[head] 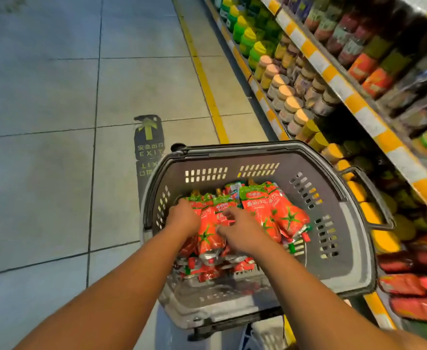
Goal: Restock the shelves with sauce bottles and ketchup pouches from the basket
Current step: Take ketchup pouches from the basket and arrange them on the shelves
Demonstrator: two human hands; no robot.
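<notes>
A dark grey shopping basket (346, 248) stands on the floor in front of me, beside the shelving. Several red and green ketchup pouches (280, 213) with tomato pictures lie heaped inside it. My left hand (183, 218) rests on the left side of the heap, fingers curled onto a pouch. My right hand (240, 231) is spread over the middle pouches, fingers bent down onto them. No pouch is lifted clear of the pile. I see no sauce bottle in the basket.
Shelves (338, 79) with yellow and white edge strips run along the right, packed with jars and bottles. Red packs (414, 286) fill the low shelf next to the basket. A yellow line (207, 89) and an EXIT floor sticker (148, 137) mark the tiled aisle.
</notes>
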